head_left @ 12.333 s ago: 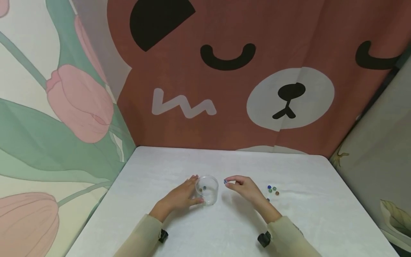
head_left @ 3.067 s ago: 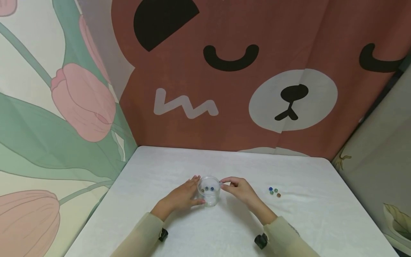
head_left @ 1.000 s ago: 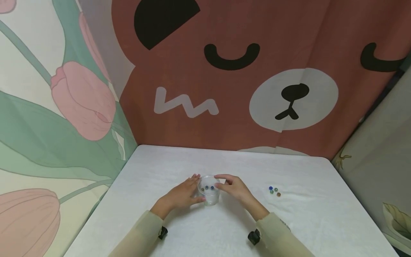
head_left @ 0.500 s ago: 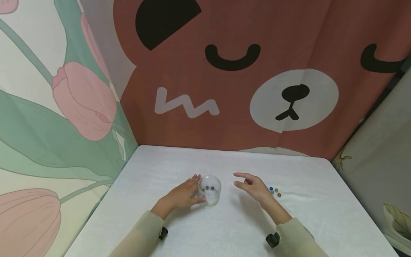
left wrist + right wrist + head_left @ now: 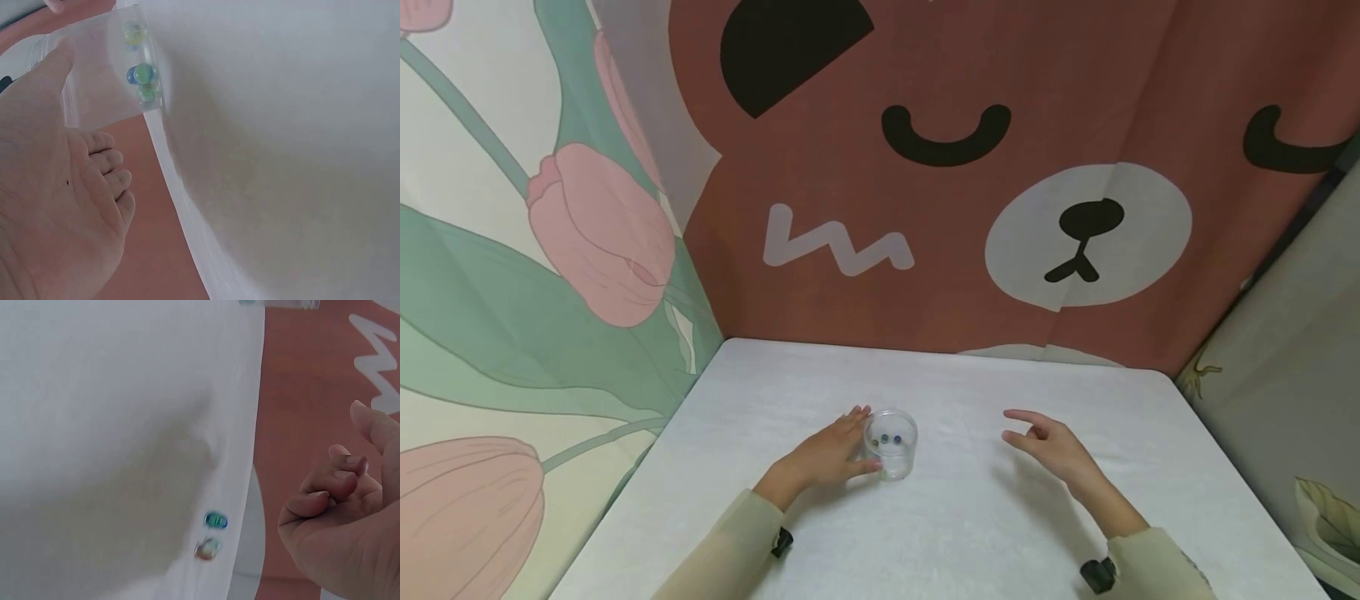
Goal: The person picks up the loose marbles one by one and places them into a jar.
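Observation:
A clear plastic cup [image 5: 891, 446] stands on the white table with several glass marbles [image 5: 142, 75] at its bottom, blue, green and yellowish in the left wrist view. My left hand [image 5: 827, 454] holds the cup from its left side, thumb along the near wall and fingers toward the far side. To the right of the cup, my right hand [image 5: 1052, 450] hovers with thumb and index finger apart and the other fingers loosely bent, holding nothing. Loose marbles, a blue-green one [image 5: 215, 520] and an orange-white one [image 5: 206, 549], lie near it; in the head view the hand hides them.
The white tabletop [image 5: 970, 533] ends at a brown bear-print curtain [image 5: 850, 308] behind it. A tulip-print curtain [image 5: 602, 233] hangs at the left and a pale cloth [image 5: 1277, 375] at the right.
My right hand, pinching something small 3.1 s ago, reached over the cup's rim, opened, then swung right above the loose marbles. The left hand stayed at the cup.

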Demonstrator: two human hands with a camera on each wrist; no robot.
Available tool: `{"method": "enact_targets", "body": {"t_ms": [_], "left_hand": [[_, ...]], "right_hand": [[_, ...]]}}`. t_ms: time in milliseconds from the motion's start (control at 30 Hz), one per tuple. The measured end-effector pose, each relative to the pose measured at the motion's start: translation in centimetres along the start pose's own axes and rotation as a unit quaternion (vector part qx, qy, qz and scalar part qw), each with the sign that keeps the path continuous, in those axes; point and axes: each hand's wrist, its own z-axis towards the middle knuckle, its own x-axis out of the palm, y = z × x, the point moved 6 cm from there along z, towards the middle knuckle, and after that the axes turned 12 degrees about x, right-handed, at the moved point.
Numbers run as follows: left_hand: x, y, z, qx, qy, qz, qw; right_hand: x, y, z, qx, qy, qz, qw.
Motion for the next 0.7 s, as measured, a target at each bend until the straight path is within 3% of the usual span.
{"method": "enact_targets", "body": {"t_ms": [367,700], "left_hand": [[0.2,0.2,0.1,0.006,-0.003,0.012,0.9999],[0.2,0.3,0.1,0.008,-0.003,0.011,0.9999]], "right_hand": [[-3.5,-3.6,-0.1,0.044,-0.021,-0.056,0.9972],[-4.9,-6.0,0.6,0.064,-0.026,-0.086,0.9939]]}}
